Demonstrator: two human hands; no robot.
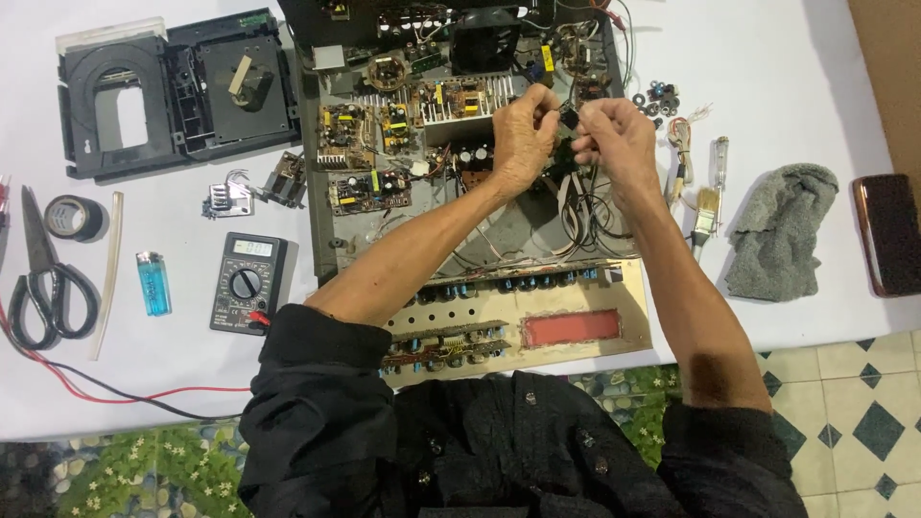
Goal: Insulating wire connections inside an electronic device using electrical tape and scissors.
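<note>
While both hands meet over the opened amplifier chassis, the left hand and right hand are pressed close together, fingertips pinching a small black part between them. That part sits above the middle of the chassis, just right of the finned heat sink; it is too small to say which way its long axis runs. Thin wires trail down from it towards six o'clock, looping over the bare metal floor of the case.

Around the hands it's crowded: green-and-yellow circuit boards at nine o'clock of the left hand, and the detached front panel with its red window lying at six o'clock, running left to right, nearest the person's dark sleeves. At three o'clock of the right hand lie a small brush and a clear-handled screwdriver, both pointing roughly twelve to six, then a crumpled grey cloth and a dark phone.

Over at nine o'clock of the chassis: a black multimeter with red and black leads, a blue lighter, scissors, a roll of black tape, and a disc drive mechanism at eleven o'clock.

Everything rests on a white table; a floral covering and diamond-patterned floor tiles show below its edge.
</note>
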